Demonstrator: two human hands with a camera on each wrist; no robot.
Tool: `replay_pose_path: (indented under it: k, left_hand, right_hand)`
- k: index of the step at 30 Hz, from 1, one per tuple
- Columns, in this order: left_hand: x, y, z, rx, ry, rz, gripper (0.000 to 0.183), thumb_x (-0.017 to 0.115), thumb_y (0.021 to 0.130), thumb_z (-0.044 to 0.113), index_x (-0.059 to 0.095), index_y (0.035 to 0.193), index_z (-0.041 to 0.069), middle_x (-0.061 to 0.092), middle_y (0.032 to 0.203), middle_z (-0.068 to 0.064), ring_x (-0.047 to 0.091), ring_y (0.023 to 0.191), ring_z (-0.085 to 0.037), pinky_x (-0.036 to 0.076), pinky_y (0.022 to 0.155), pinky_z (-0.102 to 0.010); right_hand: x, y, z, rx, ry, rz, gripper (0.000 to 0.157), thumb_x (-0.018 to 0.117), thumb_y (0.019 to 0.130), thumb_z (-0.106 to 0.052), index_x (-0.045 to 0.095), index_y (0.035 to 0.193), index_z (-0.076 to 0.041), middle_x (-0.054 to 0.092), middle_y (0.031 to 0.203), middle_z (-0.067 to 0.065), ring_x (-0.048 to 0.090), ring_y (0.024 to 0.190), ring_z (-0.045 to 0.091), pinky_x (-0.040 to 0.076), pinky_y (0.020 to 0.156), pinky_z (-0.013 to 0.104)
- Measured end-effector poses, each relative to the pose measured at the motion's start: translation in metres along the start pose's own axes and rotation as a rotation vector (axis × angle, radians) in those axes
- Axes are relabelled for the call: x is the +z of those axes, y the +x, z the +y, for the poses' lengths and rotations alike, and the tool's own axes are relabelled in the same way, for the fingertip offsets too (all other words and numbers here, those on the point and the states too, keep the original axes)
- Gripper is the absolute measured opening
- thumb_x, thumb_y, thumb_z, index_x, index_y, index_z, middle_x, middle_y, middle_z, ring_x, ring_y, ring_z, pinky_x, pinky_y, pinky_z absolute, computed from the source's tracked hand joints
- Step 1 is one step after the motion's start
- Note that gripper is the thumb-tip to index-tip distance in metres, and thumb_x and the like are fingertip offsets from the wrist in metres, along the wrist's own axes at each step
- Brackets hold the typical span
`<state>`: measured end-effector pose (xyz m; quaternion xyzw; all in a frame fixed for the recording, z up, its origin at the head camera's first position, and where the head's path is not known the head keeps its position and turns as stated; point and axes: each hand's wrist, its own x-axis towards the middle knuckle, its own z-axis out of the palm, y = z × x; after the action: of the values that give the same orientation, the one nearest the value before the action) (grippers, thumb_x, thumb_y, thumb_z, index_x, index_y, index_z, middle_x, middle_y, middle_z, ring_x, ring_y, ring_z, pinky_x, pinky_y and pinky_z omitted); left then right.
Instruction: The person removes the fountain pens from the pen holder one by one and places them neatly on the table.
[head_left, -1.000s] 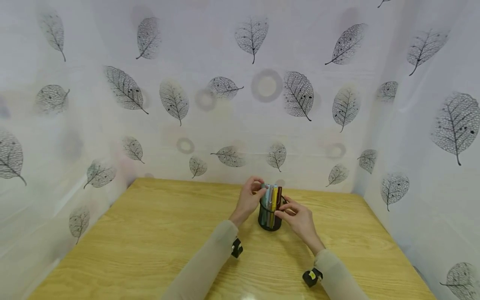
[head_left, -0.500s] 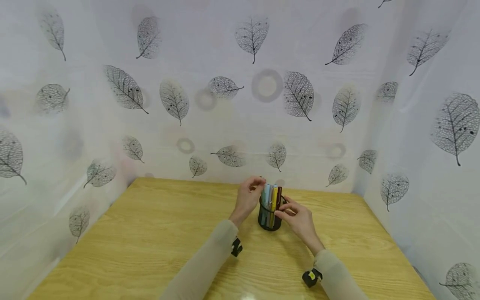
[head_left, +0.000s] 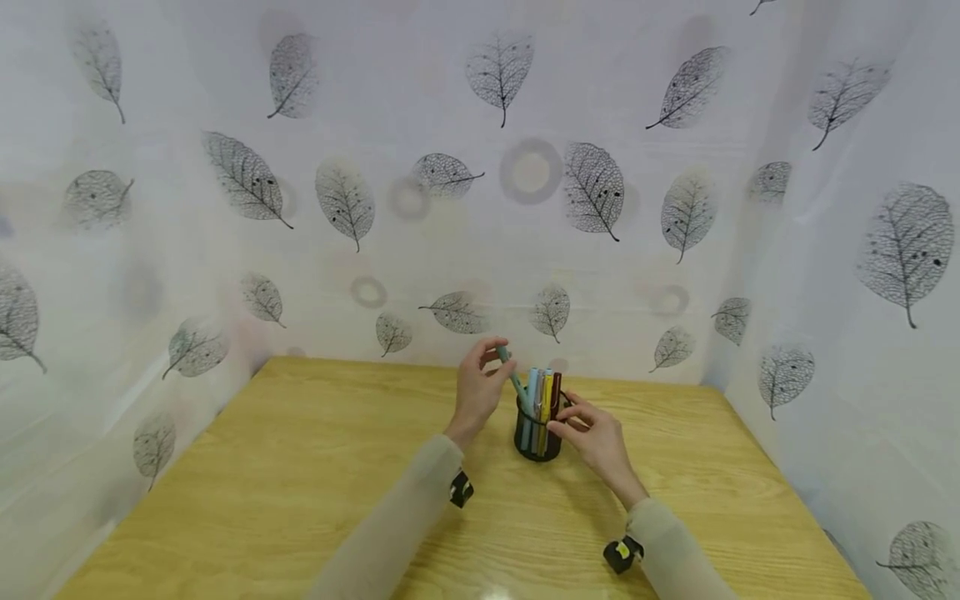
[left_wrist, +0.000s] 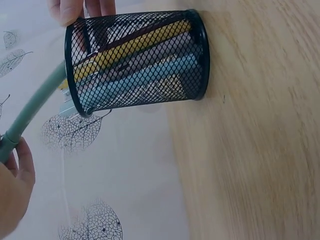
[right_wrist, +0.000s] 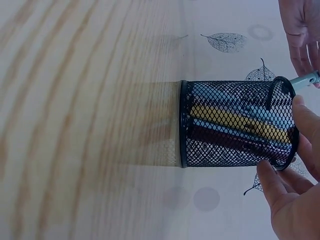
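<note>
So we've now got the left hand higher and further left, and the green pen comes up with it, slanting out of the mesh cup (half a second back we see it nearly upright in there).

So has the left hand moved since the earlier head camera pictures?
Yes. Against the black mesh pen cup in the head view, the left hand has moved left and slightly up, pinching the green pen, which now leans left.
</note>
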<state>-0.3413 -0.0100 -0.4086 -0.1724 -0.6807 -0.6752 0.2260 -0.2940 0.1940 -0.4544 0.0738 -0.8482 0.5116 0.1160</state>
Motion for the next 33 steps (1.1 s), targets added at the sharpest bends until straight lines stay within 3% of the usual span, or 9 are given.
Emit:
replay_pose_path:
  k: [9, 20, 25, 33]
  left_hand:
    - [-0.015, 0.003, 0.000, -0.016, -0.046, 0.014, 0.037, 0.073, 0.086, 0.002, 0.064, 0.121, 0.010, 0.063, 0.122, -0.008, 0.068, 0.099, -0.027, 0.060, 0.076, -0.027]
    - [-0.030, 0.009, -0.004, -0.195, -0.187, -0.044, 0.042, 0.073, 0.083, -0.005, 0.062, 0.122, 0.004, 0.061, 0.108, -0.018, 0.066, 0.087, -0.019, 0.061, 0.076, -0.033]
    - [-0.037, 0.008, -0.009, -0.268, -0.144, -0.072, 0.042, 0.073, 0.083, -0.005, 0.062, 0.123, 0.003, 0.066, 0.105, -0.015, 0.068, 0.083, -0.013, 0.061, 0.076, -0.031]
    - [-0.047, 0.006, -0.023, -0.294, -0.088, -0.164, 0.042, 0.072, 0.085, -0.004, 0.061, 0.125, 0.002, 0.066, 0.110, -0.018, 0.069, 0.087, -0.016, 0.061, 0.077, -0.032]
  right_hand:
    - [0.000, -0.003, -0.007, 0.002, 0.014, -0.002, 0.022, 0.080, 0.082, -0.024, 0.073, 0.094, -0.006, 0.050, 0.147, 0.013, 0.062, 0.118, 0.035, 0.056, 0.092, 0.037]
    - [-0.001, -0.002, -0.006, 0.003, 0.023, -0.006, 0.024, 0.079, 0.083, -0.026, 0.072, 0.095, -0.007, 0.049, 0.148, 0.013, 0.062, 0.118, 0.034, 0.056, 0.092, 0.036]
    - [-0.001, -0.003, -0.005, 0.006, 0.016, -0.007, 0.024, 0.079, 0.083, -0.028, 0.072, 0.095, -0.007, 0.048, 0.149, 0.012, 0.061, 0.119, 0.033, 0.055, 0.093, 0.035]
    - [-0.002, -0.005, -0.008, 0.003, 0.032, -0.013, 0.025, 0.078, 0.084, -0.028, 0.072, 0.096, -0.007, 0.048, 0.149, 0.012, 0.060, 0.121, 0.033, 0.055, 0.094, 0.035]
